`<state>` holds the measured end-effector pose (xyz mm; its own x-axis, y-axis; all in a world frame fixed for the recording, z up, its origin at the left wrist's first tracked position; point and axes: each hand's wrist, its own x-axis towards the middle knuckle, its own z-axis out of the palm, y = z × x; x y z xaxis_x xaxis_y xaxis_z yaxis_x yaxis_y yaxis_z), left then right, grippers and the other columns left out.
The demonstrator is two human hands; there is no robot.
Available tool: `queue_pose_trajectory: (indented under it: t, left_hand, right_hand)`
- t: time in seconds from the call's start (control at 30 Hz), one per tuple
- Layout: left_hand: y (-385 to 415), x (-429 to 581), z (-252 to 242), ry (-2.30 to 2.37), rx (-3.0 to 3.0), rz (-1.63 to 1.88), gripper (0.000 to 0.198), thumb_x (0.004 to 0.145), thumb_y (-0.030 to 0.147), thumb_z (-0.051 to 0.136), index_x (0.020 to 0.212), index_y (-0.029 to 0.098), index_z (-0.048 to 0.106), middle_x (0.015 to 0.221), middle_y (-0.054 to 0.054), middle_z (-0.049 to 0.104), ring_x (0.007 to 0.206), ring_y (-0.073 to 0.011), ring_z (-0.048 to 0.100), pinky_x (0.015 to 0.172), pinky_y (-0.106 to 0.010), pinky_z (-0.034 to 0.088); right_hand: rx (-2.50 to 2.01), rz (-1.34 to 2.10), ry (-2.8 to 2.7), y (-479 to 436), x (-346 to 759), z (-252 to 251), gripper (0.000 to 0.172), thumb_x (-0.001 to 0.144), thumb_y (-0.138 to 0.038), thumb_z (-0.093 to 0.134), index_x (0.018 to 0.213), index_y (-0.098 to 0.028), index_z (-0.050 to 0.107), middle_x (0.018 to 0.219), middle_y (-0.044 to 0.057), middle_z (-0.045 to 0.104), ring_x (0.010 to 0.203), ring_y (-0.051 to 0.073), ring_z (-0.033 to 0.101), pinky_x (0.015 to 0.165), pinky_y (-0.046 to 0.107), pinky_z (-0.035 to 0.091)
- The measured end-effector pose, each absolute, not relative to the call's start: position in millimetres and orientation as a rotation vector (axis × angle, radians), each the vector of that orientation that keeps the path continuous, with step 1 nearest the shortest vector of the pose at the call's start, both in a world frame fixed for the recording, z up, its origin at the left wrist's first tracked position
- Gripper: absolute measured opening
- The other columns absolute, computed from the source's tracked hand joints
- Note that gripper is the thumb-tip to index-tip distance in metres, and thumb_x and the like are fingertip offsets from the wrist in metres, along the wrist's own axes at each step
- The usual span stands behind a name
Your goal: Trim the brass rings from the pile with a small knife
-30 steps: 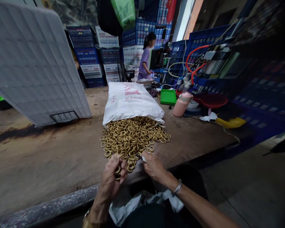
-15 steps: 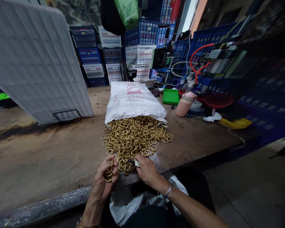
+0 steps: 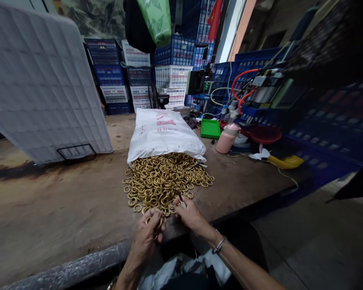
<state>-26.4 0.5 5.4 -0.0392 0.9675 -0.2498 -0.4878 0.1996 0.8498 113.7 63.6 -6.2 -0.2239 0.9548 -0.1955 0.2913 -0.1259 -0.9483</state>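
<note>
My left hand (image 3: 145,234), at the front edge of the table, is closed around several brass-coloured rings. My right hand (image 3: 191,214) grips a slim tool (image 3: 182,200) with a dark end and a pale part; it looks like a small knife, but most of it is hidden. Both hands are at the near edge of a heap of brass-coloured rings (image 3: 160,177). Those rings spill from the open mouth of a white woven sack (image 3: 166,139) with red print, which lies on its side.
The wooden table (image 3: 63,205) carries a tall white padded panel (image 3: 51,88) at left. To the right are a green tray (image 3: 210,129), a pink bottle (image 3: 228,139), a red dish (image 3: 265,134) and a yellow scoop (image 3: 287,162). Stacked crates (image 3: 111,74) stand behind.
My left hand has moved right, closer to my right hand, with rings still in it. The tool in my right hand now points more upward. The whole view has shifted slightly.
</note>
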Motion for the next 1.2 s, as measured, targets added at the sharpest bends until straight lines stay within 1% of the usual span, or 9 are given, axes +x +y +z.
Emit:
queue_pose_trajectory:
  t: [0.13, 0.23, 0.33, 0.43, 0.57, 0.67, 0.77, 1.0, 1.2]
  left_hand:
    - [6.1, -21.9, 2.4, 1.182, 0.772, 1.242, 0.032, 0.072, 0.043, 0.059, 0.086, 0.014, 0.057, 0.046, 0.005, 0.051, 0.032, -0.0045, 0.036, 0.031, -0.015, 0.028]
    - [6.9, -19.2, 4.3, 1.263, 0.852, 1.206, 0.037, 0.071, 0.043, 0.059, 0.094, 0.013, 0.058, 0.046, 0.006, 0.052, 0.03, -0.0053, 0.037, 0.031, -0.016, 0.027]
    - [5.8, -12.7, 7.0, 1.263, 0.943, 1.193, 0.034, 0.071, 0.039, 0.059, 0.092, 0.014, 0.061, 0.051, 0.004, 0.054, 0.035, -0.0063, 0.041, 0.035, -0.017, 0.031]
    - [4.9, -4.2, 9.2, 1.185, 0.988, 1.234, 0.026, 0.069, 0.037, 0.061, 0.079, 0.014, 0.065, 0.061, 0.0, 0.058, 0.048, -0.0086, 0.048, 0.045, -0.018, 0.039]
    - [4.9, 1.9, 12.4, 1.208, 0.918, 1.173, 0.028, 0.068, 0.043, 0.06, 0.067, 0.015, 0.059, 0.049, 0.005, 0.048, 0.039, -0.0058, 0.038, 0.038, -0.017, 0.032]
    - [4.9, 2.0, 12.4, 1.262, 0.916, 1.131, 0.031, 0.07, 0.046, 0.058, 0.067, 0.016, 0.055, 0.045, 0.008, 0.041, 0.035, -0.0046, 0.033, 0.034, -0.016, 0.026]
    - [4.5, 1.8, 8.9, 1.266, 0.898, 1.091, 0.034, 0.071, 0.051, 0.055, 0.071, 0.017, 0.052, 0.043, 0.009, 0.04, 0.033, -0.0046, 0.031, 0.033, -0.015, 0.025]
    - [3.6, 2.8, 2.1, 1.132, 0.819, 1.066, 0.031, 0.076, 0.049, 0.052, 0.077, 0.018, 0.048, 0.046, 0.009, 0.037, 0.035, -0.0036, 0.028, 0.035, -0.014, 0.023]
    - [1.4, 3.7, 7.0, 1.079, 0.809, 1.041, 0.03, 0.078, 0.048, 0.05, 0.077, 0.018, 0.047, 0.048, 0.009, 0.037, 0.037, -0.0037, 0.027, 0.035, -0.014, 0.022]
  right_hand:
    - [-1.358, 1.724, -1.266, 57.5, 116.1, 5.7, 0.018, 0.067, -0.027, 0.045, 0.083, -0.021, 0.045, 0.05, -0.011, 0.043, 0.032, 0.003, 0.023, 0.033, 0.016, 0.015]
    - [-1.302, 1.848, -1.165, 53.9, 117.6, 13.9, 0.018, 0.064, -0.027, 0.047, 0.081, -0.021, 0.044, 0.05, -0.012, 0.042, 0.03, 0.001, 0.018, 0.031, 0.016, 0.012]
    - [-1.257, 1.914, -1.119, 52.0, 119.7, 17.0, 0.016, 0.063, -0.026, 0.048, 0.077, -0.02, 0.044, 0.05, -0.011, 0.043, 0.03, 0.001, 0.019, 0.031, 0.015, 0.012]
    - [-1.237, 1.958, -1.091, 50.7, 121.1, 14.5, 0.014, 0.063, -0.027, 0.049, 0.074, -0.02, 0.046, 0.05, -0.011, 0.042, 0.03, 0.001, 0.02, 0.031, 0.015, 0.012]
    - [-1.263, 1.821, -1.222, 49.8, 120.6, 7.5, 0.021, 0.072, -0.04, 0.049, 0.071, -0.019, 0.047, 0.051, -0.009, 0.042, 0.032, 0.002, 0.022, 0.032, 0.017, 0.017]
    - [-1.302, 1.552, -1.447, 49.8, 119.0, 7.0, 0.028, 0.071, -0.043, 0.053, 0.062, -0.017, 0.046, 0.054, -0.006, 0.042, 0.044, 0.005, 0.034, 0.043, 0.018, 0.029]
    - [-1.348, 1.382, -1.563, 50.3, 117.9, 11.7, 0.026, 0.071, -0.04, 0.053, 0.061, -0.016, 0.048, 0.058, -0.004, 0.044, 0.055, 0.008, 0.039, 0.051, 0.019, 0.032]
    - [-1.292, 1.443, -1.554, 53.1, 120.0, 11.5, 0.023, 0.073, -0.035, 0.049, 0.06, -0.017, 0.045, 0.056, -0.005, 0.04, 0.054, 0.008, 0.035, 0.05, 0.019, 0.03]
    - [-1.289, 1.453, -1.568, 55.9, 124.8, 2.6, 0.029, 0.08, -0.038, 0.039, 0.066, -0.017, 0.051, 0.053, -0.004, 0.043, 0.05, 0.009, 0.038, 0.049, 0.02, 0.031]
